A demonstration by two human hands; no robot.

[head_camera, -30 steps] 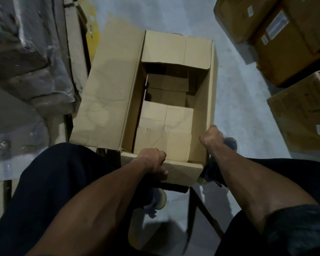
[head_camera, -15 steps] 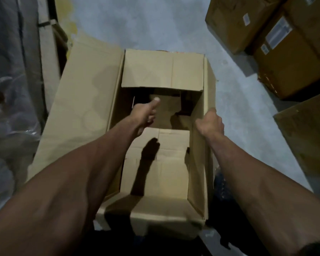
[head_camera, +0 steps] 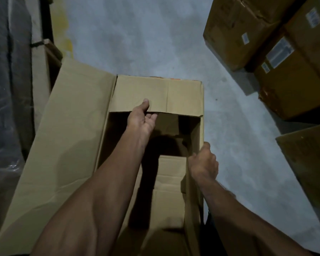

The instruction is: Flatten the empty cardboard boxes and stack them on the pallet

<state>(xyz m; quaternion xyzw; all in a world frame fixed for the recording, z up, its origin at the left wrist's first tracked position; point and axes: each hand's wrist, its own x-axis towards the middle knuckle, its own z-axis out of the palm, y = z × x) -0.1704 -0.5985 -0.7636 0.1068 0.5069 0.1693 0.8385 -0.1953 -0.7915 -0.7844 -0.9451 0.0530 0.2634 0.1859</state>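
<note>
Grey concrete floor [head_camera: 137, 43] | left hand [head_camera: 142, 119] pinches far flap [head_camera: 155, 95] — right hand [head_camera: 203, 163] grips wall [head_camera: 194, 200]

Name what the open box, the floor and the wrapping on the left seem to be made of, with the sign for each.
Open box: matte brown cardboard, with creased fold lines. Floor: probably bare concrete, grey and mottled. Wrapping: looks like clear plastic film, glossy and wrinkled.

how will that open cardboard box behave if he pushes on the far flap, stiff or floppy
Likely floppy at the folds: the far flap already bends along its crease where the left hand pinches it. The open cardboard box looks light, since little but loose cardboard shows inside. It may skew sideways, so the right hand gripping the side wall probably steadies it.
</note>
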